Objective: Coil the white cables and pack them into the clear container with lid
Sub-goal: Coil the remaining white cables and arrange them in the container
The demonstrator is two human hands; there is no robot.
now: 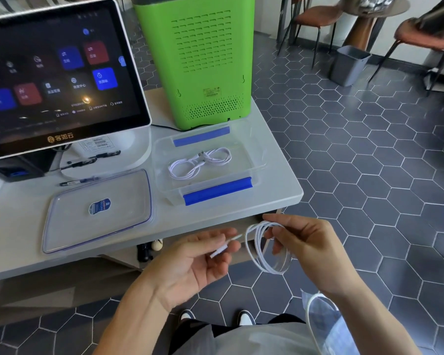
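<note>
Nearest, off the table edge: right hand [310,248] pinches a coiled white cable [264,248] at the top of its loops; coil hangs free below the fingers. Left hand [190,265] at 9 o'clock of the coil, palm up, fingers loosely curled round the cable's plug end [222,249] — blurred. Table [280,185] beyond. Lid [100,211] lies flat, off the container [256,162], which sits at its 2 o'clock, open, blue clips on both long sides. Second cable [200,162] coiled inside, on the floor of it. Farther: screen [59,73] at 11 o'clock, green unit [200,60] at 12 — both upright.
</note>
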